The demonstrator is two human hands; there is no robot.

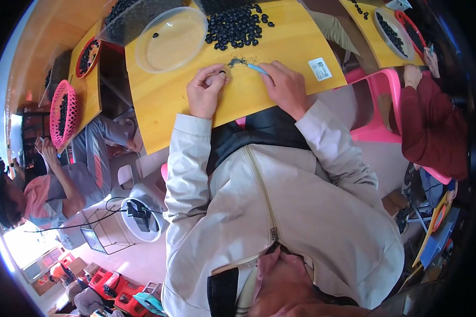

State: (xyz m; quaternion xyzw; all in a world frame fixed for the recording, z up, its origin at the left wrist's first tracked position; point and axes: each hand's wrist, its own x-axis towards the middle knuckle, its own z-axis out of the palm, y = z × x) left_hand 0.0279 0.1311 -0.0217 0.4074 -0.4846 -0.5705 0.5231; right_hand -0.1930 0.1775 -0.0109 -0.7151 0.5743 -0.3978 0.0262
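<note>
My left hand (203, 94) is closed in a pinch on a small black round piece (222, 73) above the yellow table (164, 113). My right hand (287, 87) grips a slim tool with a light blue handle (257, 68), its tip pointing left toward the piece. Between and just beyond the hands lie fine black scraps (237, 62). Farther back is a heap of small black round pieces (235, 27). Left of the heap stands a shallow clear round tub (143, 55) with one black piece (155, 35) inside.
A white printed label (320, 69) is stuck on the table's right side. At left, a co-worker (58, 185) sits by a pink basket (71, 113) and a red basket (81, 66). Another person in a dark red sleeve (428, 127) sits right, by a pink chair (381, 100).
</note>
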